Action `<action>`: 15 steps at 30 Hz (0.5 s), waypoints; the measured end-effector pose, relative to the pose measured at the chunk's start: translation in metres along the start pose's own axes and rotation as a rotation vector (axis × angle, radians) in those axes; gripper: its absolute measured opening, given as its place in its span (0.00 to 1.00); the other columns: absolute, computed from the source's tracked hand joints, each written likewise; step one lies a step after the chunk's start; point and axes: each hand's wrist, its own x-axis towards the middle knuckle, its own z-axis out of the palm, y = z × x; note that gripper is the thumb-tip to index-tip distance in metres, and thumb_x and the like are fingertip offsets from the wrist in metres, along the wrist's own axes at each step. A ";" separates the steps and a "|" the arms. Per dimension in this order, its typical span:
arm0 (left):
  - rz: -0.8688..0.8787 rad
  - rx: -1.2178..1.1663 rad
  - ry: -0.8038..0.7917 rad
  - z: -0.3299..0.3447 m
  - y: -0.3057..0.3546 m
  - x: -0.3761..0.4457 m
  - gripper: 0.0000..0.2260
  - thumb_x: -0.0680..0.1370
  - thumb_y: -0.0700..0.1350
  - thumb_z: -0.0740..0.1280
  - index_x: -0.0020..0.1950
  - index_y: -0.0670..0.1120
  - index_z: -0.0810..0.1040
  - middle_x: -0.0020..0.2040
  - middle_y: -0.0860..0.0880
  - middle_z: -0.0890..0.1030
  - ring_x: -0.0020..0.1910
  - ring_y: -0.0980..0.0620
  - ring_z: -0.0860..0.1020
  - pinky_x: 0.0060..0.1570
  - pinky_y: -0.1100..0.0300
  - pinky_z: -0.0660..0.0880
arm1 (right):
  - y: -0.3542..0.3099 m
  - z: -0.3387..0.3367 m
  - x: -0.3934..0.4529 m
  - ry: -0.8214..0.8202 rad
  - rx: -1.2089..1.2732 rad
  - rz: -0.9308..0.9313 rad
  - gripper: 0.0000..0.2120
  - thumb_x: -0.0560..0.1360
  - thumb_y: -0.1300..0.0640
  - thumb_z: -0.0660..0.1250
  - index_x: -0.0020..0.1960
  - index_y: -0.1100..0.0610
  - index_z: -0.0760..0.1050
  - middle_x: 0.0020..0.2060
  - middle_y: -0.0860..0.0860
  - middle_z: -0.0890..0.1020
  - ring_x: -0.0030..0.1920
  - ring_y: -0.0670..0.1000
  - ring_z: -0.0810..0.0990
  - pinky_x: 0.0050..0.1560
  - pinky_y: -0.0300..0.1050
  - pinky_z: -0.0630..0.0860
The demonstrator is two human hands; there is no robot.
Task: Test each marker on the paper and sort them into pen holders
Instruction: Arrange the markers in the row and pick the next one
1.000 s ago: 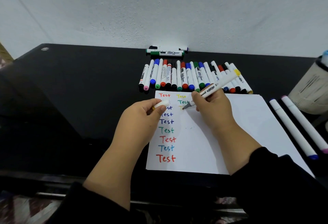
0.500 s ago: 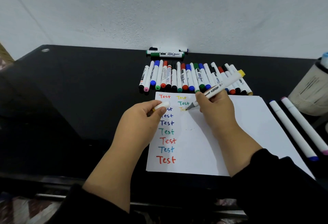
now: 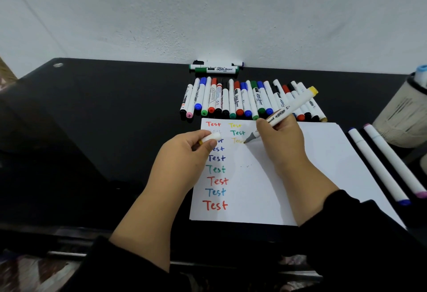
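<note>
Right hand [image 3: 280, 140] fingers pinch a white marker [image 3: 291, 108] low on the barrel, grey tip down on the paper [image 3: 288, 176] at the end of a faint yellow "Test", last letters hidden by the tip. Yellow end cap points toward the table's back edge. Left hand [image 3: 184, 153] fingers curled round a small white cap [image 3: 210, 138], which sticks out between thumb and forefinger; the cap and knuckles cover the start of three words in the left column. Paper lies at the front of the table [image 3: 92, 129], its near right corner hidden under the black sleeve [image 3: 360, 234]. Left column of "Test" in red, blue, green; a short second column in yellow and green. Row of markers [image 3: 242, 102] lies side by side just behind the paper's back edge, right end partly blocked by the held marker. Two or three more markers [image 3: 216, 68] lie crosswise against the wall, count hard to tell. Two long white markers [image 3: 388, 164] lie right of the paper. Mesh pen holder [image 3: 402, 116] at the right edge, cut off by the frame, a light blue cap showing at its top.
</note>
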 end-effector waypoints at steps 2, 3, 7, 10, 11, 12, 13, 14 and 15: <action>-0.007 -0.002 -0.005 0.000 -0.001 -0.001 0.17 0.78 0.54 0.63 0.67 0.56 0.73 0.60 0.57 0.77 0.44 0.63 0.69 0.37 0.73 0.63 | 0.000 0.000 0.001 0.021 0.036 0.029 0.03 0.75 0.58 0.66 0.45 0.53 0.72 0.33 0.45 0.76 0.35 0.43 0.73 0.38 0.38 0.71; -0.010 -0.001 -0.009 0.000 -0.001 -0.001 0.17 0.78 0.54 0.63 0.67 0.56 0.73 0.59 0.57 0.77 0.42 0.63 0.69 0.37 0.73 0.63 | -0.001 -0.001 0.001 0.025 0.066 0.048 0.04 0.75 0.57 0.67 0.45 0.53 0.72 0.31 0.45 0.75 0.33 0.44 0.73 0.37 0.39 0.70; -0.030 -0.054 -0.018 -0.002 0.002 -0.002 0.16 0.77 0.53 0.64 0.66 0.57 0.74 0.56 0.59 0.76 0.42 0.64 0.70 0.37 0.72 0.63 | -0.010 -0.005 0.000 -0.045 0.297 0.099 0.05 0.76 0.61 0.66 0.42 0.55 0.72 0.23 0.44 0.73 0.25 0.43 0.69 0.28 0.38 0.66; -0.035 -0.135 -0.034 -0.003 0.005 -0.004 0.15 0.77 0.53 0.65 0.64 0.58 0.75 0.47 0.64 0.74 0.42 0.68 0.70 0.37 0.73 0.63 | -0.019 -0.008 -0.003 -0.135 0.413 0.096 0.08 0.77 0.62 0.64 0.39 0.57 0.71 0.22 0.47 0.72 0.23 0.43 0.67 0.26 0.36 0.65; -0.040 -0.165 -0.044 -0.004 0.005 -0.004 0.15 0.76 0.53 0.65 0.63 0.58 0.76 0.45 0.65 0.74 0.42 0.69 0.70 0.38 0.74 0.63 | -0.021 -0.009 -0.004 -0.160 0.426 0.091 0.09 0.77 0.61 0.64 0.39 0.57 0.71 0.22 0.47 0.72 0.23 0.44 0.67 0.26 0.36 0.65; -0.046 -0.188 -0.053 -0.004 0.006 -0.004 0.14 0.76 0.53 0.66 0.62 0.58 0.76 0.44 0.66 0.74 0.42 0.69 0.70 0.37 0.73 0.63 | -0.024 -0.009 -0.006 -0.183 0.434 0.087 0.09 0.78 0.61 0.64 0.38 0.57 0.71 0.22 0.48 0.72 0.24 0.45 0.67 0.26 0.36 0.65; -0.050 -0.203 -0.062 -0.005 0.007 -0.004 0.14 0.76 0.53 0.66 0.62 0.58 0.77 0.44 0.66 0.75 0.42 0.70 0.71 0.37 0.73 0.63 | -0.026 -0.009 -0.007 -0.198 0.440 0.083 0.09 0.78 0.61 0.64 0.38 0.57 0.72 0.22 0.48 0.72 0.25 0.45 0.67 0.27 0.37 0.66; -0.050 -0.211 -0.070 -0.005 0.007 -0.004 0.14 0.76 0.53 0.66 0.62 0.58 0.77 0.45 0.65 0.75 0.42 0.69 0.71 0.37 0.73 0.63 | -0.028 -0.009 -0.009 -0.208 0.444 0.080 0.09 0.77 0.61 0.64 0.38 0.57 0.72 0.22 0.48 0.73 0.25 0.45 0.68 0.28 0.37 0.67; -0.048 -0.217 -0.074 -0.005 0.008 -0.004 0.14 0.76 0.52 0.66 0.62 0.58 0.77 0.46 0.64 0.75 0.43 0.69 0.71 0.37 0.73 0.63 | -0.029 -0.009 -0.011 -0.216 0.446 0.076 0.09 0.77 0.61 0.64 0.38 0.56 0.73 0.23 0.48 0.73 0.25 0.45 0.68 0.28 0.37 0.67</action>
